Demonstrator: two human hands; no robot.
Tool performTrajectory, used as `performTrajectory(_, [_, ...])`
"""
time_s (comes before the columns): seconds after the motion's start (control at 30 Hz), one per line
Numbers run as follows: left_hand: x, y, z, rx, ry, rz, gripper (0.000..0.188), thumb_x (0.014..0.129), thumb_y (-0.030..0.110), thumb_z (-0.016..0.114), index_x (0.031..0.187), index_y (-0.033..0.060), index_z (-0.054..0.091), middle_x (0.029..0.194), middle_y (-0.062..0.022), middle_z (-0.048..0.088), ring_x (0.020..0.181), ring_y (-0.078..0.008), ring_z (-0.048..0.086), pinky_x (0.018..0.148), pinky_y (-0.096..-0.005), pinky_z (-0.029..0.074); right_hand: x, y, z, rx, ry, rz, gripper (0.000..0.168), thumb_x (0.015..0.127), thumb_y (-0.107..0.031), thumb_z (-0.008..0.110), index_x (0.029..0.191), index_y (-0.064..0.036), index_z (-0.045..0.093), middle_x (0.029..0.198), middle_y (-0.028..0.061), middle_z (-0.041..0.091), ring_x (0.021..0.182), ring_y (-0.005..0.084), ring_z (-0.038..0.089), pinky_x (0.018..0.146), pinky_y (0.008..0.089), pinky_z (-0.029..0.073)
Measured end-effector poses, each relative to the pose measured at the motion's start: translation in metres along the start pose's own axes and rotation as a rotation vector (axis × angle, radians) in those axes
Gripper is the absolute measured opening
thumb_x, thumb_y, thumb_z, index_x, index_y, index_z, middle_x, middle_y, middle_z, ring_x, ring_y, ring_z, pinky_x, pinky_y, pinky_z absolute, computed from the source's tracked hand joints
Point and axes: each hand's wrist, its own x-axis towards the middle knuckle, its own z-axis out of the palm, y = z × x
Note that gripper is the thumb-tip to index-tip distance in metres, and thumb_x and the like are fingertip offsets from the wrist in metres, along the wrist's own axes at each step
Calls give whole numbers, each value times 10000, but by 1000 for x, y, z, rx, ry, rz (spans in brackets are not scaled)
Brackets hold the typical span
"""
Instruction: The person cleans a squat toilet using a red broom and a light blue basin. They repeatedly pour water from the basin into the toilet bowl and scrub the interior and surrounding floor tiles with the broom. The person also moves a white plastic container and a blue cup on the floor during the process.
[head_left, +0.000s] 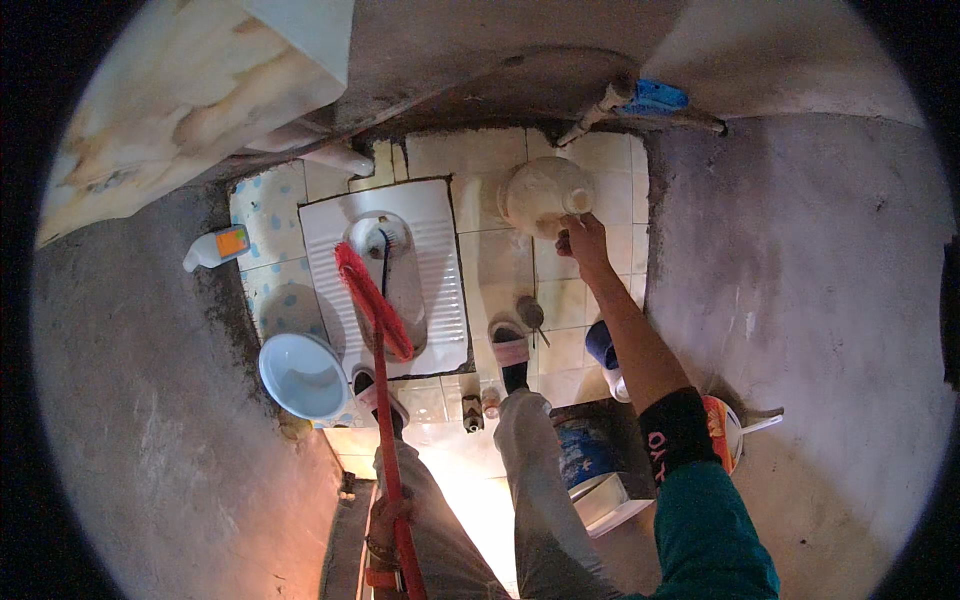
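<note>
My left hand (391, 517) is at the bottom, wrapped around the long red handle (386, 420) of a broom. The broom's red bristle head (373, 304) is over a white ceramic squat toilet (442, 281). My right hand (585, 241) reaches forward to a round beige narrow-necked pot (536, 191) on the tiled floor. Its curled fingers are at the pot's near side, just below the mouth; whether they grip it cannot be made out. A dark-handled toilet brush (385, 262) lies in the toilet bowl.
A light blue basin (304, 376) and a white bottle with an orange label (217, 249) stand left. Small bottles (472, 414) are near my feet. An open box (604, 457), an orange-patterned pan (721, 433) and a dark blue item (602, 345) lie right. A pipe (596, 112) crosses the back.
</note>
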Motion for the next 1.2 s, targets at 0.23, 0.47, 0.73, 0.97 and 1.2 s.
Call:
performTrajectory(0.23, [0,6,27,-176,-31,-32,233,694,130,572,873,-8,513,643,-59,527,496,-118,473,434,-221,377,52,-17,14,-75,-8,-53,191,778,-177,510,890,-29,466,642,78,524,491,150,529,417,275,466])
performTrajectory(0.47, [4,21,37,-50,-25,-73,251,679,111,576,879,-24,510,632,-61,521,491,-124,476,436,-227,376,93,-34,23,-79,-9,-32,164,772,-174,507,852,-45,445,648,84,530,498,160,535,464,296,486])
performTrajectory(0.73, [2,31,37,-69,-96,-60,242,681,123,604,864,-2,505,708,-59,539,590,-132,504,586,-243,442,94,-38,37,-87,-38,1,161,756,-153,507,847,-49,424,623,83,516,496,159,535,460,285,486])
performTrajectory(0.97, [2,29,34,-55,-53,-102,245,688,100,597,885,-13,507,720,-70,554,562,-129,517,596,-240,472,93,-20,42,-7,-169,-35,181,798,-198,492,848,-32,437,646,98,540,494,167,541,452,291,480])
performTrajectory(1.2, [1,24,36,-85,-28,-14,229,692,82,559,875,-47,510,656,-84,534,508,-158,493,461,-254,401,71,-27,66,-76,-127,-5,259,825,-178,466,1003,2,410,588,96,520,488,154,539,448,288,479])
